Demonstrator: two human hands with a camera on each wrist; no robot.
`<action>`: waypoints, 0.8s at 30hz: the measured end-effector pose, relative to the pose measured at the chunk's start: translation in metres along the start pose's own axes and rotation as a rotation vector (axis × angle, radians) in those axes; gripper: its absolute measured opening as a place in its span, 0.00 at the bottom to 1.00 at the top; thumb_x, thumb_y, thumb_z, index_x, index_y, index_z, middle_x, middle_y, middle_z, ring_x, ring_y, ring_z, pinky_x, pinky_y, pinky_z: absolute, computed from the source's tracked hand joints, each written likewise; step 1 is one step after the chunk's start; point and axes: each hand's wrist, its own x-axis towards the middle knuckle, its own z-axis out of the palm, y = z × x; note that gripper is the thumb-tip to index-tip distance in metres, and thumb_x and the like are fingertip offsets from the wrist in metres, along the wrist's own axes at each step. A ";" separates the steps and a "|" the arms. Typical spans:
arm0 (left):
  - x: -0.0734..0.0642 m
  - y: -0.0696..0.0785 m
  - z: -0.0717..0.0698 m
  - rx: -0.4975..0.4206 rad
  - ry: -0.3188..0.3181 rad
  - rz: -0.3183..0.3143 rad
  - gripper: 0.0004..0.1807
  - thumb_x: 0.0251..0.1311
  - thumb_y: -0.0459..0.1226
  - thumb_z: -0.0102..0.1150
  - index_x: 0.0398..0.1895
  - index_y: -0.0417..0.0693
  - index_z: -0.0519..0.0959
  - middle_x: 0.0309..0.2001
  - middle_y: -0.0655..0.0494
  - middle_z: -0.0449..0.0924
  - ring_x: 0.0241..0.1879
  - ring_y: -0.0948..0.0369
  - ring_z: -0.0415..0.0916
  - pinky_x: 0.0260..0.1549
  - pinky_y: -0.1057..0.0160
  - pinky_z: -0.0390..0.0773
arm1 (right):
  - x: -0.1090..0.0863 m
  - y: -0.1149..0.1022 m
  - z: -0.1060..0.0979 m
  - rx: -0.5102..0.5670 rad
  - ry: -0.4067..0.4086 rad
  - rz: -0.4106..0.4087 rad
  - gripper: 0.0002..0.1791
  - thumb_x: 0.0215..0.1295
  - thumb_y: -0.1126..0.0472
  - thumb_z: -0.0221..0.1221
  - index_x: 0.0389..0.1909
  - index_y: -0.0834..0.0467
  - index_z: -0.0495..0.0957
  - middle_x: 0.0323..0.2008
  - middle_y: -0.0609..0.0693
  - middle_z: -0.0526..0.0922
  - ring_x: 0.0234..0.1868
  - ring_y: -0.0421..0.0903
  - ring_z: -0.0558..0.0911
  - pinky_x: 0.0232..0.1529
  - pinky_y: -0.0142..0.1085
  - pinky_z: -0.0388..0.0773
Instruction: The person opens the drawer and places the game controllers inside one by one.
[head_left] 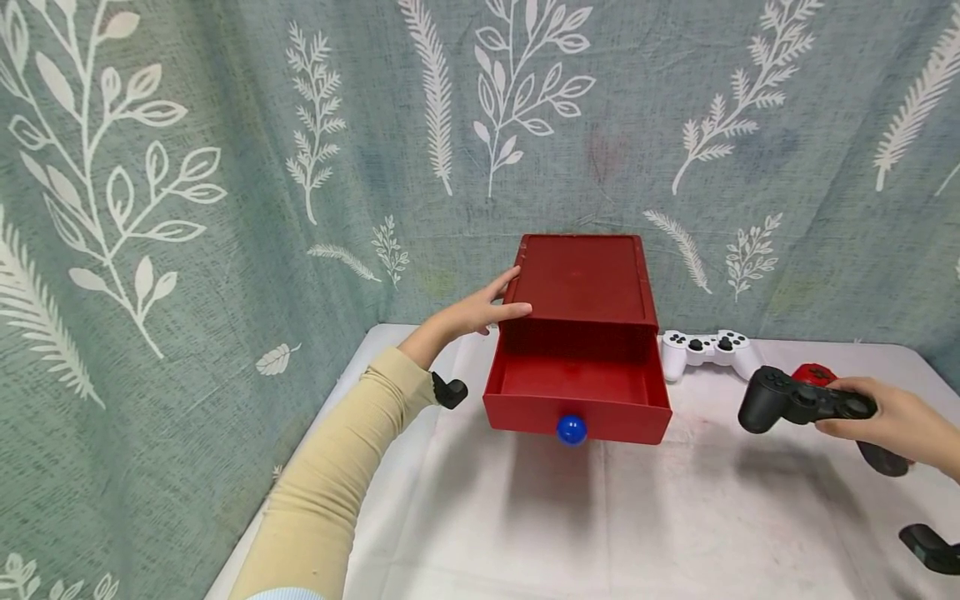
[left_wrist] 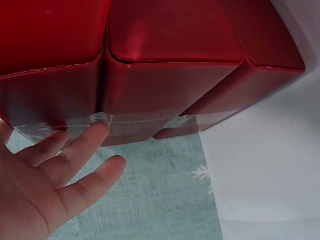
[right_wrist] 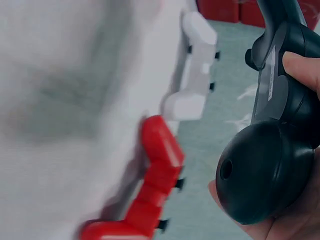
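A red box [head_left: 581, 279] with a pulled-out drawer [head_left: 525, 412] stands on the white-covered table; a round blue knob [head_left: 572, 430] sits on the drawer's front. My left hand [head_left: 476, 312] rests at the box's upper left edge, thumb over the top and fingers spread along the side. In the left wrist view the straight fingers lie close to the red wall [left_wrist: 165, 92]. To the right, above the table, my right hand [head_left: 896, 417] grips a black game controller [head_left: 795, 400]. The right wrist view shows its rounded handle [right_wrist: 265, 172] up close, thumb on its body.
A white game controller [head_left: 705, 354] lies just right of the box. Farther right lies a red controller [head_left: 814, 373], partly hidden behind the black one; it shows more fully in the right wrist view. A grey-green leaf-patterned curtain [head_left: 600, 133] hangs behind and along the left.
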 end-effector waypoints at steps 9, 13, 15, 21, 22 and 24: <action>0.000 0.000 0.000 -0.002 0.007 0.006 0.42 0.60 0.52 0.49 0.71 0.73 0.37 0.70 0.55 0.48 0.59 0.51 0.64 0.48 0.45 0.69 | 0.003 -0.025 -0.028 0.026 -0.034 0.015 0.40 0.53 0.45 0.62 0.54 0.73 0.64 0.44 0.72 0.72 0.36 0.55 0.74 0.29 0.40 0.67; 0.000 0.000 0.001 0.004 0.007 0.009 0.42 0.60 0.53 0.50 0.71 0.73 0.37 0.70 0.55 0.48 0.58 0.50 0.65 0.47 0.46 0.69 | 0.003 -0.037 -0.040 0.000 -0.049 0.054 0.44 0.55 0.42 0.60 0.56 0.75 0.61 0.46 0.76 0.67 0.39 0.63 0.71 0.30 0.47 0.70; 0.000 0.000 0.001 0.004 0.006 0.008 0.42 0.60 0.53 0.49 0.71 0.73 0.37 0.70 0.55 0.48 0.57 0.51 0.65 0.47 0.46 0.69 | 0.003 -0.042 -0.045 -0.016 -0.048 0.086 0.46 0.56 0.40 0.58 0.57 0.76 0.58 0.47 0.78 0.63 0.42 0.68 0.67 0.30 0.52 0.70; 0.000 0.000 0.001 0.008 0.008 0.007 0.42 0.60 0.53 0.49 0.71 0.72 0.37 0.71 0.55 0.46 0.57 0.51 0.66 0.45 0.47 0.70 | 0.003 -0.059 -0.057 -0.020 -0.036 0.118 0.47 0.57 0.37 0.55 0.58 0.76 0.55 0.47 0.78 0.60 0.42 0.70 0.63 0.29 0.50 0.71; 0.000 0.000 0.001 0.006 0.007 0.007 0.42 0.60 0.53 0.49 0.71 0.72 0.37 0.71 0.55 0.46 0.57 0.51 0.65 0.46 0.47 0.70 | 0.003 -0.062 -0.059 -0.017 -0.038 0.119 0.47 0.57 0.38 0.55 0.58 0.76 0.55 0.46 0.78 0.61 0.42 0.70 0.63 0.28 0.50 0.72; 0.000 0.000 0.001 0.004 0.004 0.004 0.42 0.60 0.54 0.49 0.71 0.73 0.37 0.71 0.55 0.45 0.58 0.51 0.65 0.46 0.47 0.70 | 0.004 -0.067 -0.063 -0.008 -0.046 0.118 0.47 0.57 0.37 0.55 0.58 0.76 0.55 0.45 0.78 0.62 0.41 0.69 0.64 0.27 0.48 0.73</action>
